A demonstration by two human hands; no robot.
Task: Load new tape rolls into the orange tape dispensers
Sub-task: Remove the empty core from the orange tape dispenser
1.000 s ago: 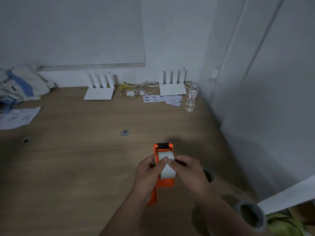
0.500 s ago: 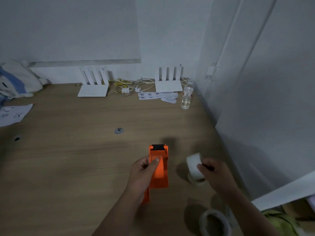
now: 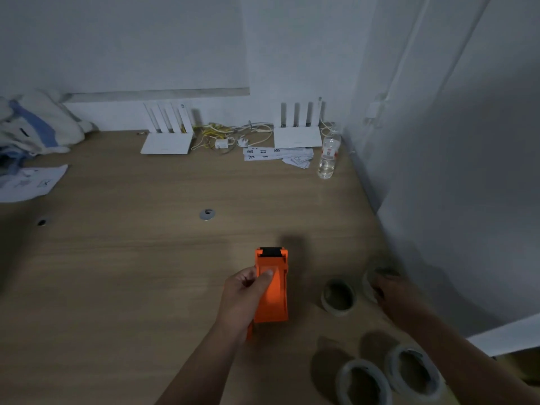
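Note:
My left hand [image 3: 241, 299] grips an orange tape dispenser [image 3: 274, 299] from its left side, thumb across the top, black front end pointing away from me. No roll shows in the dispenser. Off to the right, my right hand [image 3: 393, 298] closes over a pale tape roll [image 3: 368, 283] near the wall, which is partly hidden by the fingers. A second tape roll [image 3: 339, 298] lies flat on the table between the dispenser and that hand. Two larger rolls [image 3: 363, 381] [image 3: 413, 369] lie at the bottom right.
The wooden table [image 3: 146, 273] meets a white wall panel [image 3: 453, 229] on the right. At the back stand two white routers [image 3: 166, 143] [image 3: 298, 135], cables, paper slips and a water bottle [image 3: 328, 156]. Cloth and paper lie at far left.
My right hand pulled the white roll out of the dispenser and carried it right to the table by the wall. The left hand kept holding the dispenser.

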